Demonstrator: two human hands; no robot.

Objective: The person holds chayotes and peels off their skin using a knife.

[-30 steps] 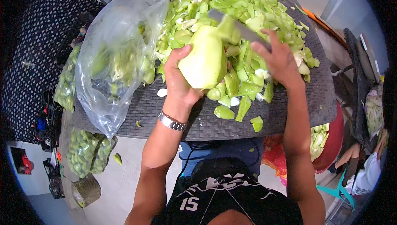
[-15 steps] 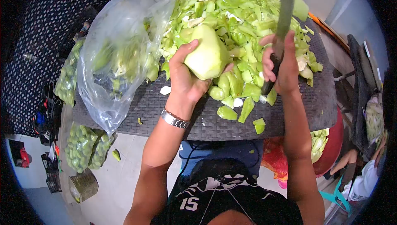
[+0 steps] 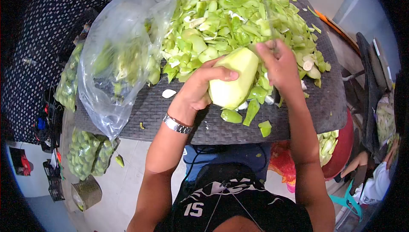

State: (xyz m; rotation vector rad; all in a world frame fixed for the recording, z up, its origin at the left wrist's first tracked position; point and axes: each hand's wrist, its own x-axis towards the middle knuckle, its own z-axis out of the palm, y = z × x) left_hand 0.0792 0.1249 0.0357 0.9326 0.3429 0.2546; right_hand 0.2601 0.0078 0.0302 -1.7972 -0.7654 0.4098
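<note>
My left hand (image 3: 202,80) is closed around a large peeled pale-green fruit (image 3: 234,82), its thumb lying across the top. It looks like a green mango, though the kind is not certain. In my right hand (image 3: 281,68) is a knife (image 3: 267,14), its blade blurred and pointing away from me over the pile. The right fingers are close to the fruit's far right side. Behind both hands lies a heap of green peels and cut pieces (image 3: 238,14) with some white bits. A few loose peels (image 3: 252,111) rest below the fruit.
The dark woven table (image 3: 170,125) carries a clear plastic bag (image 3: 115,61) of green pieces at left. Bags of green fruit (image 3: 83,151) and a metal can (image 3: 87,193) stand on the floor. A red basin (image 3: 345,146) is at lower right, near another person's arm (image 3: 355,163).
The fruit and my left hand have moved right, and the fruit is turned. My right hand has shifted slightly left and come beside the fruit, the knife tilting left.
</note>
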